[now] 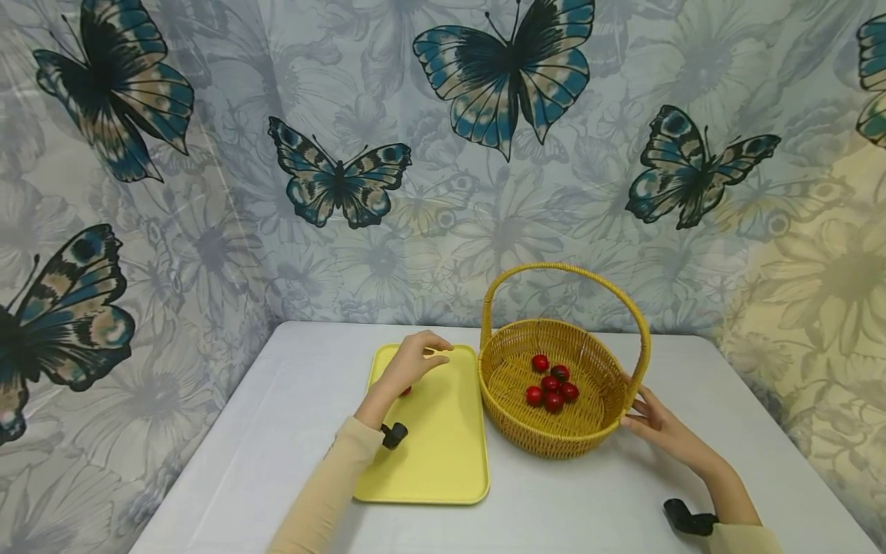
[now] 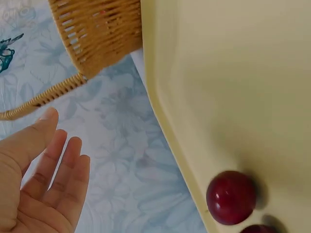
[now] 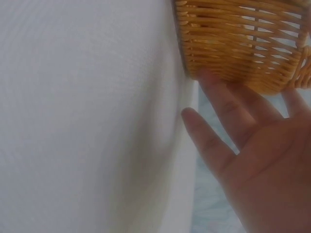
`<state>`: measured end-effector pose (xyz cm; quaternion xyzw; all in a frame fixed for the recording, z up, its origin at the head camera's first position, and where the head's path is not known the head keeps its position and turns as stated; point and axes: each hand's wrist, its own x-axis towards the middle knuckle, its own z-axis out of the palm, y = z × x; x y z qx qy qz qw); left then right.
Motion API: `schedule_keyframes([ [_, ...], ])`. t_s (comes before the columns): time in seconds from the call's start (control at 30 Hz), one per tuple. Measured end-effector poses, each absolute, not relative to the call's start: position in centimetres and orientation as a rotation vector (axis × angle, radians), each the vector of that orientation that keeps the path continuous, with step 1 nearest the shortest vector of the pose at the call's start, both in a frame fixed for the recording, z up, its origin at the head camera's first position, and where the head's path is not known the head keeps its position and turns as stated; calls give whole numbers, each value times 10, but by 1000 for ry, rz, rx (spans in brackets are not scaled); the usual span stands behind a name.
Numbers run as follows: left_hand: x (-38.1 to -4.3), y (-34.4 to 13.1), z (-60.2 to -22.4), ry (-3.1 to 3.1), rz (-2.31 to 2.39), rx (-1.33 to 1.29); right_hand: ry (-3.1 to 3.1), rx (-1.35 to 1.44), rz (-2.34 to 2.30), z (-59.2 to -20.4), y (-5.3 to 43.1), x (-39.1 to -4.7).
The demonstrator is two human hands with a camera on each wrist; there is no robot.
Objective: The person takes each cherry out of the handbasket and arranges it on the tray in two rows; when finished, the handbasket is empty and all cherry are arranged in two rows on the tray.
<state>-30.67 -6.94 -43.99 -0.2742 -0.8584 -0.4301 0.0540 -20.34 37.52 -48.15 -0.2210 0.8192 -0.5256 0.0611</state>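
My left hand (image 1: 414, 360) hovers over the upper part of a yellow tray (image 1: 436, 462), fingers and thumb apart with nothing between them. Beneath that wrist, a dark red, plum-like round fruit (image 2: 231, 197) lies on the tray near its edge, and part of a second fruit (image 2: 260, 229) shows beside it. A woven wicker basket (image 1: 536, 445) with a tall arched handle stands right of the tray, holding several red fruits (image 1: 550, 384). At the basket's right side is my right hand (image 1: 661, 431); its extended fingers (image 3: 226, 104) touch the woven wall.
Both tray and basket stand on a white-covered table (image 1: 263, 462). A butterfly-print cloth (image 1: 443, 254) hangs behind and beside it. The basket's handle (image 1: 564, 267) rises above the rim, and its left side stands close to the tray's right edge.
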Motion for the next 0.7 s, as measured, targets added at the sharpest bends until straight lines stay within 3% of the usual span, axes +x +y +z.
schedule_keyframes([
  [0.7,-291,-8,-446,-2618,-1226,-1048,2486,-679,-1589,-484,373,-203],
])
